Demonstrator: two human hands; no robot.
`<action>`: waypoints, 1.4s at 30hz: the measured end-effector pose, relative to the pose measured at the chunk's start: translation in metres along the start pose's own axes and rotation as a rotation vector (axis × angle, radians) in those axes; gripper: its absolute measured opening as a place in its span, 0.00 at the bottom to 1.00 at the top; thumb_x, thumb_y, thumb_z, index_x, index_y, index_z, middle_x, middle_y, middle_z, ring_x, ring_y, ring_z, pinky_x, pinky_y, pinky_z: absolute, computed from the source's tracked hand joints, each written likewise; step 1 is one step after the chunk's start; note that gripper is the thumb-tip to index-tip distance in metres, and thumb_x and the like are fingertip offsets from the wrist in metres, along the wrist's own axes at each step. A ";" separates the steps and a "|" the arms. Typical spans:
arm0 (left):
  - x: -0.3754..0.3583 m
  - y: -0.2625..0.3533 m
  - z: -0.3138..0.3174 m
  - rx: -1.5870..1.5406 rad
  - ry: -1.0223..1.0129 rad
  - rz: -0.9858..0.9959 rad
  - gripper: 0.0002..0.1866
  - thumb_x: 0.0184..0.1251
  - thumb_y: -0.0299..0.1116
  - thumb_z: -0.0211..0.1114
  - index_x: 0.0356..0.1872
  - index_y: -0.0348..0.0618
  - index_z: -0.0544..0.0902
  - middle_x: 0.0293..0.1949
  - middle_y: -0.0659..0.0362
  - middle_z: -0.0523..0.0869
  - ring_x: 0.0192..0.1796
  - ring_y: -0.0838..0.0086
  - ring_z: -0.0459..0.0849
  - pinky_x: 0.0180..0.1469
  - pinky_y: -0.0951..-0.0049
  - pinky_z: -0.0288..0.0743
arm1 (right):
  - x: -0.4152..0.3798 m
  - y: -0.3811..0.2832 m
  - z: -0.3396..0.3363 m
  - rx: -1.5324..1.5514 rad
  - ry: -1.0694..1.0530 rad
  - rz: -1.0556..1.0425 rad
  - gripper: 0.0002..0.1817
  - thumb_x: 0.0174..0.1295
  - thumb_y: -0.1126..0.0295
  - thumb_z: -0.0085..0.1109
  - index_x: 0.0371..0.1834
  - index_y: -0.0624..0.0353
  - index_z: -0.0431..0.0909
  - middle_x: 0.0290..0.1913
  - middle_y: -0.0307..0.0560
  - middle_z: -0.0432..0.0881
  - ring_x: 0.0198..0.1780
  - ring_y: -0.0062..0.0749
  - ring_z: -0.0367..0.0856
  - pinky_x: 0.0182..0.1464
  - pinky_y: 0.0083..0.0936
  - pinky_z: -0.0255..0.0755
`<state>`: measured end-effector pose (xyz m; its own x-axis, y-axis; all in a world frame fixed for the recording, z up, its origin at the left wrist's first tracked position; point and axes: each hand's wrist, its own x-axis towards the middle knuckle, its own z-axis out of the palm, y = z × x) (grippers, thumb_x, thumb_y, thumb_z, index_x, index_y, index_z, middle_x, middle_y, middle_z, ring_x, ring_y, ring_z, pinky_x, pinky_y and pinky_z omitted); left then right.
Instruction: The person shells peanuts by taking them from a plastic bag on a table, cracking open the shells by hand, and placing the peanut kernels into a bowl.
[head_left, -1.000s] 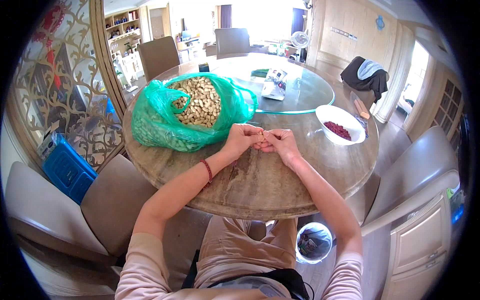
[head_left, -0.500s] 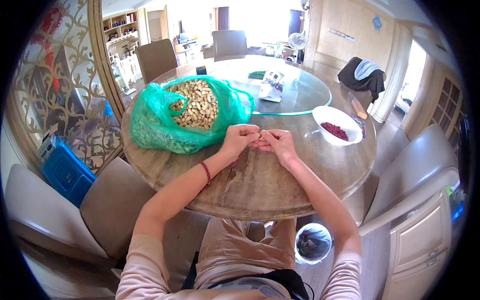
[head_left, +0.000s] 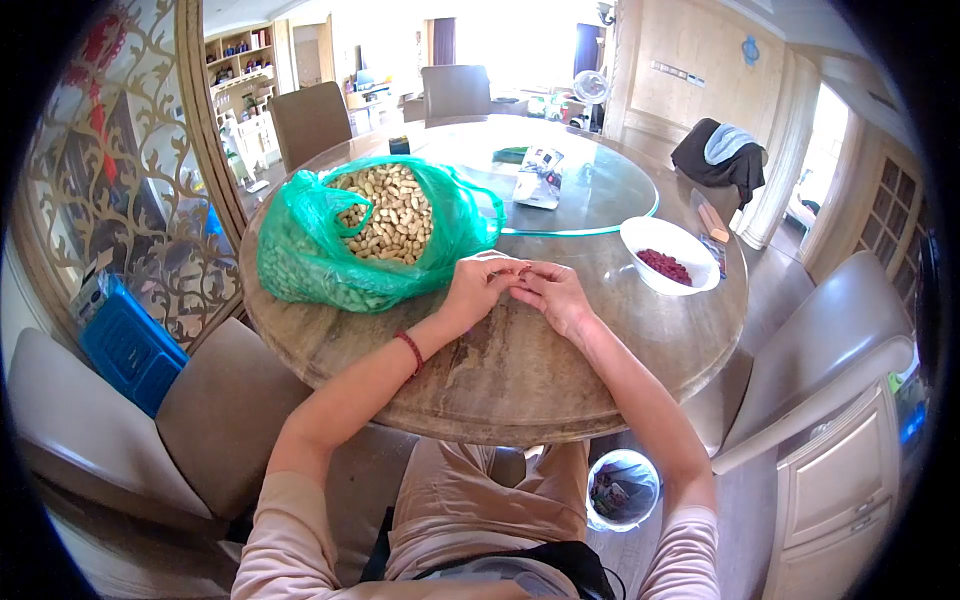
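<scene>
My left hand (head_left: 478, 290) and my right hand (head_left: 556, 298) meet above the near middle of the table, fingertips pinched together. Between them is a peanut, mostly hidden by the fingers, with a small reddish bit showing. Just left of my hands, a green plastic bag (head_left: 300, 262) lies open, full of unshelled peanuts (head_left: 392, 215). On the right stands a white bowl (head_left: 640, 232) with dark red peanut kernels (head_left: 664, 266) in it.
A round stone-topped table (head_left: 460, 400) carries a glass turntable (head_left: 600, 190) with a silver-and-black packet (head_left: 540, 178). Below the table edge stands a lined trash bin (head_left: 622, 490). Chairs flank me, including a right chair (head_left: 840, 340). A knife-like item (head_left: 710, 218) lies beyond the bowl.
My fingers have shifted around the peanut, and the left fingers now cover more of it. The view has moved slightly; the bag and bowl stay where they were.
</scene>
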<state>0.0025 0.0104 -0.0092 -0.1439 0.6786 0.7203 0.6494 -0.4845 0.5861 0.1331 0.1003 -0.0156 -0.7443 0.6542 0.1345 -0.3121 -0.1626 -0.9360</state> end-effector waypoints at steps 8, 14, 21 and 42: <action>0.003 -0.006 0.002 0.095 0.004 0.212 0.09 0.51 0.21 0.63 0.34 0.39 0.84 0.34 0.54 0.84 0.37 0.69 0.83 0.38 0.75 0.76 | 0.005 0.003 -0.006 0.164 -0.043 0.049 0.13 0.58 0.85 0.46 0.46 0.70 0.74 0.43 0.49 0.77 0.43 0.31 0.78 0.49 0.27 0.76; 0.003 -0.002 0.001 0.027 0.025 0.060 0.08 0.50 0.21 0.63 0.34 0.39 0.84 0.34 0.54 0.84 0.37 0.70 0.83 0.38 0.75 0.77 | 0.003 -0.004 -0.004 0.283 -0.120 0.104 0.15 0.56 0.88 0.44 0.46 0.74 0.72 0.44 0.51 0.76 0.46 0.33 0.77 0.53 0.26 0.74; 0.002 0.003 0.001 0.002 0.001 0.003 0.09 0.51 0.21 0.63 0.35 0.39 0.84 0.35 0.55 0.84 0.37 0.73 0.82 0.39 0.76 0.76 | 0.002 -0.002 -0.003 0.258 0.068 0.113 0.11 0.57 0.81 0.54 0.42 0.74 0.73 0.41 0.52 0.77 0.43 0.34 0.78 0.49 0.26 0.77; 0.003 0.000 0.000 -0.116 0.041 -0.029 0.08 0.52 0.20 0.63 0.35 0.37 0.83 0.38 0.56 0.84 0.40 0.75 0.81 0.41 0.77 0.76 | 0.002 -0.008 -0.004 0.315 0.006 0.113 0.12 0.56 0.80 0.56 0.44 0.70 0.73 0.41 0.50 0.78 0.41 0.32 0.79 0.47 0.23 0.77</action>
<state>0.0018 0.0125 -0.0071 -0.1933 0.6714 0.7154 0.5538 -0.5272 0.6445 0.1367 0.1057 -0.0091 -0.7815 0.6231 0.0332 -0.3959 -0.4540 -0.7982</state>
